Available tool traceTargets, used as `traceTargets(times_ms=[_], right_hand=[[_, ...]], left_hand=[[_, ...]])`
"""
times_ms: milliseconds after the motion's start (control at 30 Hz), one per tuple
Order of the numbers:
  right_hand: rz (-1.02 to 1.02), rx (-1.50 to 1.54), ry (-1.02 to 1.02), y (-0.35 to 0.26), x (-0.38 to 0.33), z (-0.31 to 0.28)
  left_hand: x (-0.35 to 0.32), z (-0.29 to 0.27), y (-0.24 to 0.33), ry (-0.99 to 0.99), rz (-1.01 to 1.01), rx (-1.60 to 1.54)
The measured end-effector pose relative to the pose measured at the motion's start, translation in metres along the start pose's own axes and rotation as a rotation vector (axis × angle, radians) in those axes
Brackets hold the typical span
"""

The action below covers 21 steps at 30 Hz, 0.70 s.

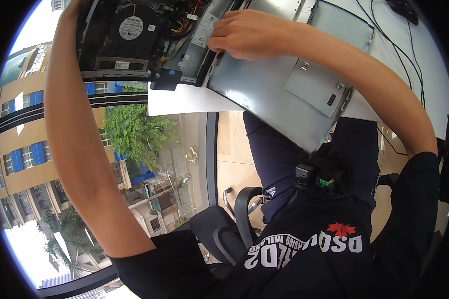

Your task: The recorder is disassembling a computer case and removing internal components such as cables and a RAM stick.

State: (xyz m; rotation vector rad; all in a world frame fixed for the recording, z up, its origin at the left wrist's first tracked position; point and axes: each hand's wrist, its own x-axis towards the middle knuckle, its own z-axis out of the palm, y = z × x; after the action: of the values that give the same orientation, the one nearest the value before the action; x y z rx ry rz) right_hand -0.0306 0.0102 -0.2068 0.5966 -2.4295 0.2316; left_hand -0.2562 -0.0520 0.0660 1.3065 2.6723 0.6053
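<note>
An opened desktop computer case (117, 74) lies at the upper left, showing a round black fan (131, 28) and bundled coloured cables (187, 22). Beside it a silver metal panel (254, 82) extends over the table edge above my lap. My right hand (252, 35) is at the seam between case and panel, its fingers curled together at the case's metal edge. Whatever the fingertips pinch is hidden. Along the case's left side stretches my left forearm (67, 94); the hand itself is cut off by the top edge.
Under the case and panel is a white table (184, 99). Black cables (401, 52) run across its right side, near a dark device (404, 10). A black chair (212, 229) stands below left by a window frame (212, 164). A small black camera (304, 173) sits at my waist.
</note>
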Motion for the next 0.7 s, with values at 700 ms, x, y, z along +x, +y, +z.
traceTargets(times_ms=[700], right_hand=[[0.137, 0.404, 0.888, 0.001, 0.025, -0.086]], left_hand=[[0.000, -0.004, -0.009, 0.029, 0.021, -0.005]])
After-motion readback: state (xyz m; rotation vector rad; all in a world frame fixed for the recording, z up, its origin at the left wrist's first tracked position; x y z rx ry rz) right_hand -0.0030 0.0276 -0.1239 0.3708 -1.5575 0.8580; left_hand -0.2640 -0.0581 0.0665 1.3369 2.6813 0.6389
